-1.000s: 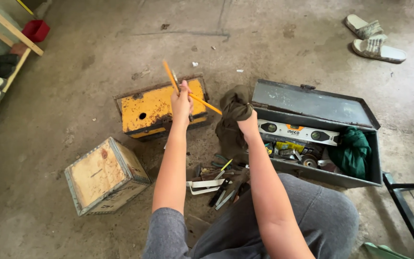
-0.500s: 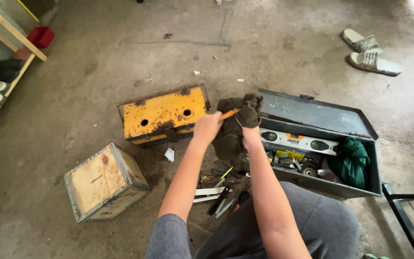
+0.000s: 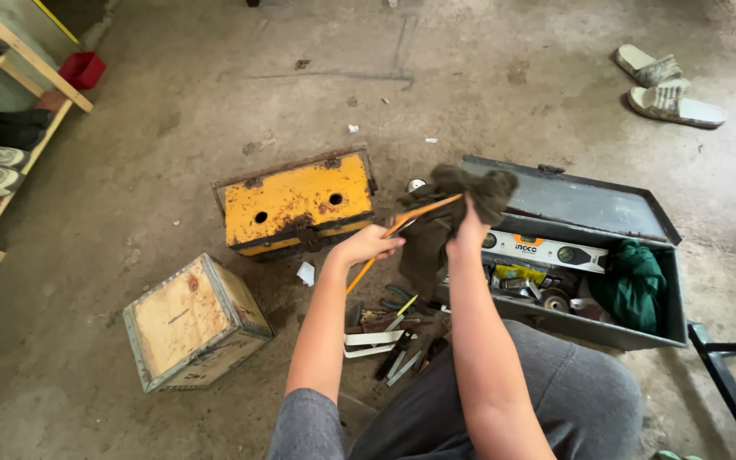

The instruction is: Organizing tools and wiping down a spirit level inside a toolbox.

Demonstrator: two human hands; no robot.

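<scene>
Left hand (image 3: 368, 245) fingers grip orange-handled pliers (image 3: 402, 228), apparently two; right hand (image 3: 468, 230) clutches dark rag (image 3: 457, 200)

stained concrete floor (image 3: 172, 94); wooden shoe rack (image 3: 23, 64)

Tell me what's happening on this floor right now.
A person sits on the concrete floor. The left hand grips a thin orange rod while the right hand holds a dark rag around its far end. Beside them an open grey toolbox holds a spirit level and a green cloth. Loose hand tools lie by the knees, near a yellow metal box and a wooden crate.
</scene>
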